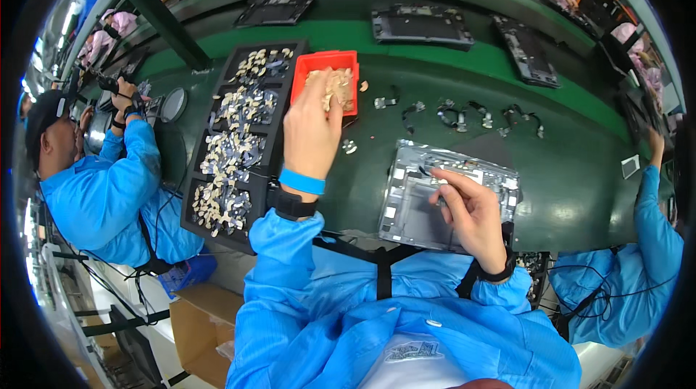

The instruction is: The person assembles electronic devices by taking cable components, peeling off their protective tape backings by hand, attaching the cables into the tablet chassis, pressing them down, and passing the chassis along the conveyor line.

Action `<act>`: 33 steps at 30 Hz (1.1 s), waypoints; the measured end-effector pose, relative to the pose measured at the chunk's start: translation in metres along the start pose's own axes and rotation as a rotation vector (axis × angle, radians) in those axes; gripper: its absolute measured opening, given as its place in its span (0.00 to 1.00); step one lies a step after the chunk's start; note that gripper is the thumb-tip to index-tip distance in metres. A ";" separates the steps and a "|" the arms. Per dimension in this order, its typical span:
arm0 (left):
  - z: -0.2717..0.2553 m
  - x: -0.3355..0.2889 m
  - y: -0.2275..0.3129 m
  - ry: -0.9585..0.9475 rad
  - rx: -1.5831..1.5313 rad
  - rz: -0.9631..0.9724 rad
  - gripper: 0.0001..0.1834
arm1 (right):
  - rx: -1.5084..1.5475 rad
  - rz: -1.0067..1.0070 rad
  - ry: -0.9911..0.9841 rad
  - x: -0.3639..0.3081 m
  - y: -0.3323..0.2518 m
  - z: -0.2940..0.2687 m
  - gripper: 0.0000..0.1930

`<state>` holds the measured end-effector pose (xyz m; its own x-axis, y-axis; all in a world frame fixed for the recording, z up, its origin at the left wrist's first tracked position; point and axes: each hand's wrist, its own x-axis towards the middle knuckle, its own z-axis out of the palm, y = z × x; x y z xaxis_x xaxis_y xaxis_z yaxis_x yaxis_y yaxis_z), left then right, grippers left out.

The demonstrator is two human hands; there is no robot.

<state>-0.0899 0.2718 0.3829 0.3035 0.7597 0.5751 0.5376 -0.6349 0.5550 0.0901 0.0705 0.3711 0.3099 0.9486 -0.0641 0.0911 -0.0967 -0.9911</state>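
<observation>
My left hand (312, 131) reaches into a red plastic bin (357, 88) of small tan pieces (342, 83). Its fingers are stretched out with the thumb apart, and the fingertips are among the pieces. My right hand (475, 218) is over the upper middle of an opened device chassis (399, 204), silver-grey with a dark board strip along its far edge. Thumb and fingers come together there around something small and dark that I cannot make out. The chassis lies flat on the green work surface in front of me.
Left of the bin stands a black compartment tray (190, 204) full of small cable parts with tan tabs. Short cable assemblies (457, 117) lie beyond the chassis. Farther off are more opened chassis (420, 25). Co-workers in blue sit at left (109, 186) and right (616, 295).
</observation>
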 end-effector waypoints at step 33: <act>0.062 0.001 0.019 -0.452 -0.506 0.502 0.08 | -0.399 -0.063 -0.041 0.053 -0.038 -0.014 0.09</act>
<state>-0.0305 0.2688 0.3568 0.7556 0.2854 0.5896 -0.1300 -0.8168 0.5620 0.1161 0.1200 0.4075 0.2547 0.9669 -0.0172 0.4710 -0.1396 -0.8710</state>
